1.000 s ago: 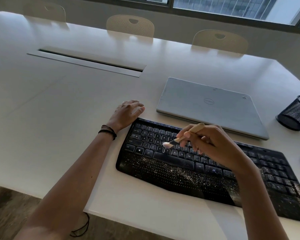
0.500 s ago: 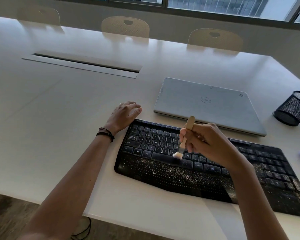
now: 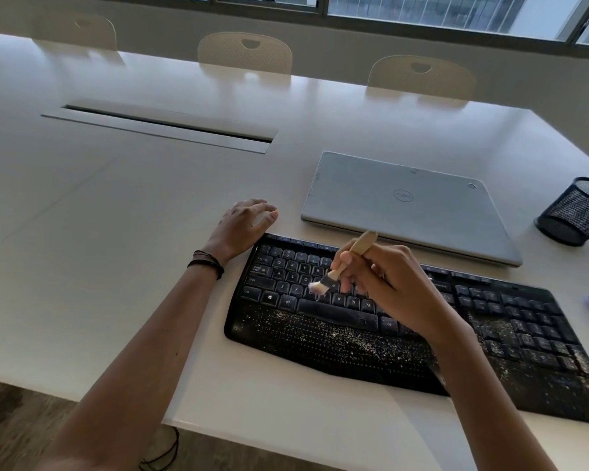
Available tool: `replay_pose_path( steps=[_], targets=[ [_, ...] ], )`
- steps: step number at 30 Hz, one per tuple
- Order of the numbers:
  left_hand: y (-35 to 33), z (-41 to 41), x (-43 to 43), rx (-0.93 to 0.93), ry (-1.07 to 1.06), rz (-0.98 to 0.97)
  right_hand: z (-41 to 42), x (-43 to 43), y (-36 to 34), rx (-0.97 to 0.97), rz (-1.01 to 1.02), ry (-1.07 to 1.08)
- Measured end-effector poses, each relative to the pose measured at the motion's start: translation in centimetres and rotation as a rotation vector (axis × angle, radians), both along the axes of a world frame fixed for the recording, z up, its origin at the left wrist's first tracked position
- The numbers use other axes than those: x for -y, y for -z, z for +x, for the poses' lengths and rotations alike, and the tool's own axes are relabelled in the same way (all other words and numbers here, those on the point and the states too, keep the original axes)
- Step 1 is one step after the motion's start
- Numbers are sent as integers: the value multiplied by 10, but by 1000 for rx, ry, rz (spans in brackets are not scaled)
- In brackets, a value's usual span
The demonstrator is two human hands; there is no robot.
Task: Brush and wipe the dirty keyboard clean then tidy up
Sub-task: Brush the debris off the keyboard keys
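head view: right hand point(image 3: 388, 294) fingers pinch brush point(image 3: 357, 249) over keyboard point(image 3: 320, 341); left hand point(image 3: 242, 226) fingers loosely spread on table point(image 3: 116, 232).

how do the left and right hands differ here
The left hand lies flat on the table beside the keyboard, empty; the right hand is over it, gripping the brush. The left wrist wears dark bands; the right wrist is bare. Both are at the keyboard's left half.
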State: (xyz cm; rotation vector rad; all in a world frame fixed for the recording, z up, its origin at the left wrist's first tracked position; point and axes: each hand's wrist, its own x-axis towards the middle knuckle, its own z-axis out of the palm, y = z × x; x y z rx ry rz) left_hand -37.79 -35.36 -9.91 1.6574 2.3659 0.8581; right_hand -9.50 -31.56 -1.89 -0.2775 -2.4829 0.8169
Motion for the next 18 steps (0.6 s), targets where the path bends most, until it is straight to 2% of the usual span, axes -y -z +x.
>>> replay_pose_path(
  steps=[3, 9, 14, 18],
  targets=[
    [1, -1, 0, 3, 1, 3, -2, -2, 3, 18, 21, 46],
    [1, 0, 0, -7, 6, 4, -2, 0, 2, 113, -82, -40],
    [-1, 0, 1, -10, 10, 7, -4, -3, 4, 53, -24, 63],
    [-1, 2, 1, -13, 13, 15, -3, -3, 5, 97, -60, -3]
  ],
)
